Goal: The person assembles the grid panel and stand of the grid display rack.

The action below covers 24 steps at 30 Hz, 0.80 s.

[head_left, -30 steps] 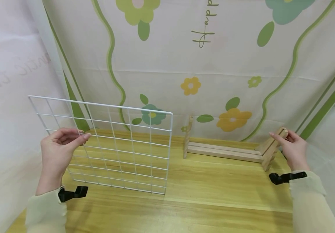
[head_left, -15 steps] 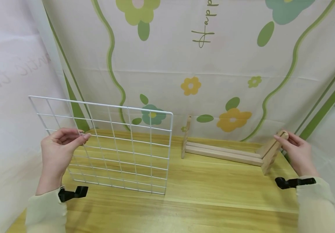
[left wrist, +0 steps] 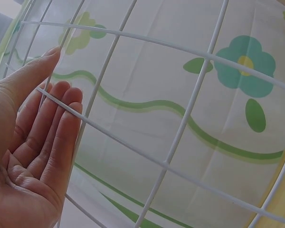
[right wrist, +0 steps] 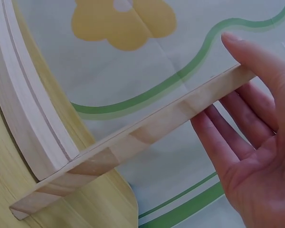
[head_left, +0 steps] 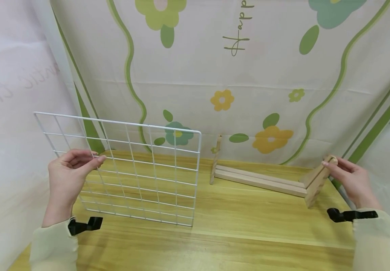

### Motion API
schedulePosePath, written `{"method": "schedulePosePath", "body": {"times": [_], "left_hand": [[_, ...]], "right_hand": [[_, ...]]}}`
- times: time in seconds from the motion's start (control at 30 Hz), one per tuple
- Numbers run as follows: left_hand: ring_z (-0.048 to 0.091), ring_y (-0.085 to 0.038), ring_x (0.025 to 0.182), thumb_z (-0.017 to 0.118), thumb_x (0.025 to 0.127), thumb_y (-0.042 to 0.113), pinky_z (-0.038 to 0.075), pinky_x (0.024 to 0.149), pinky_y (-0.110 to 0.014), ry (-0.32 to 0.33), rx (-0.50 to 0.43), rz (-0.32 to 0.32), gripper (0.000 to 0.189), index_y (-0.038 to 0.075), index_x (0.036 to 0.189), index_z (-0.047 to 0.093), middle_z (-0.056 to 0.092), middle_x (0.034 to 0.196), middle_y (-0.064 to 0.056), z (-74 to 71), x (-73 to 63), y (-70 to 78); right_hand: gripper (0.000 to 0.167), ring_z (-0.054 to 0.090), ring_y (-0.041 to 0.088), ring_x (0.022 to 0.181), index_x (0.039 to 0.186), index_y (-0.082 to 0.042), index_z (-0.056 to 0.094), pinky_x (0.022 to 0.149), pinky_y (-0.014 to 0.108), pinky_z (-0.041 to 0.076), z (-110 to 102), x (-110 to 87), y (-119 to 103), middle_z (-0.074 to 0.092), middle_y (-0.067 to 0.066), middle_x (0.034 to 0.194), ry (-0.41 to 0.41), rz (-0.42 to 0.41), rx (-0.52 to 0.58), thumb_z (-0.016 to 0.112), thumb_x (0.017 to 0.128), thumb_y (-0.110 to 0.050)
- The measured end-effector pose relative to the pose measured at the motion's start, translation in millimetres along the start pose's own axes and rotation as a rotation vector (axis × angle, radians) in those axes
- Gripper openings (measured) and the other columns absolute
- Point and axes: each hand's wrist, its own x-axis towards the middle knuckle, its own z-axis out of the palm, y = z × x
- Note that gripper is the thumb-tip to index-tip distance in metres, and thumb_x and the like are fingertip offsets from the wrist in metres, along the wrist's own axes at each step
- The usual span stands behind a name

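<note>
A white wire grid panel (head_left: 150,162) stands nearly upright on the left of the table, its lower edge near the wood. My left hand (head_left: 66,174) pinches its wires on the left side, thumb in front and fingers behind; the left wrist view shows the thumb and fingers (left wrist: 61,137) about the wires. At the right, a wooden stand (head_left: 259,180) has a grooved base bar between two upright end posts. My right hand (head_left: 352,182) grips the top of its right post (right wrist: 133,137), thumb on one side and fingers on the other. The left post (head_left: 216,160) is untouched.
Yellow wood-grain table (head_left: 215,241) lies under both things. A white floral cloth (head_left: 188,67) hangs right behind the stand, and pale cloth walls (head_left: 8,124) close in on the left and right.
My right hand has moved right and slightly toward me, and the stand's right end has swung nearer with it. The left post shifted a little left. My left hand and the grid panel stayed put.
</note>
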Motion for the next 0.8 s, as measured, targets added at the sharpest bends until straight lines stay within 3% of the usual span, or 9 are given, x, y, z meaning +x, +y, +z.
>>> {"method": "schedulePosePath", "body": {"times": [0.07,0.13,0.23,0.8], "left_hand": [[0.072,-0.012,0.071,0.085,0.079,-0.009,0.059,0.068,-0.019,-0.002,-0.001,0.002,0.023,-0.009,0.094,0.068,0.074,0.086,-0.004,0.2,0.1,0.0],[0.072,-0.012,0.071,0.085,0.079,-0.009,0.059,0.068,-0.019,-0.004,-0.003,0.001,0.023,-0.01,0.095,0.068,0.074,0.086,-0.004,0.2,0.3,-0.1],[0.072,-0.012,0.071,0.085,0.079,-0.008,0.059,0.067,-0.019,-0.002,0.001,-0.003,0.023,-0.009,0.094,0.068,0.074,0.086,-0.004,-0.3,0.3,-0.2],[0.072,-0.011,0.071,0.085,0.08,-0.007,0.058,0.067,-0.018,-0.006,0.025,-0.011,0.022,-0.008,0.096,0.069,0.074,0.086,-0.002,-1.7,-1.0,1.4]], "right_hand": [[0.058,0.069,-0.001,0.088,0.148,-0.022,0.051,0.069,0.017,0.057,-1.2,-1.7,0.4,0.07,-0.018,0.103,0.001,-0.003,0.033,0.072,0.096,-0.007],[0.042,0.07,0.002,0.087,0.129,-0.03,0.067,0.069,0.018,0.058,-2.2,-2.6,1.0,0.071,-0.015,0.102,0.004,-0.007,0.058,0.072,0.096,-0.004],[0.034,0.07,0.003,0.088,0.111,-0.033,0.074,0.07,0.02,0.059,-3.5,-3.1,1.9,0.071,-0.014,0.103,0.013,-0.006,0.077,0.073,0.095,-0.003],[0.035,0.071,0.003,0.087,0.114,-0.03,0.076,0.071,0.021,0.059,-5.9,-11.1,5.1,0.072,-0.014,0.103,0.027,-0.023,0.092,0.075,0.093,-0.003]]}}
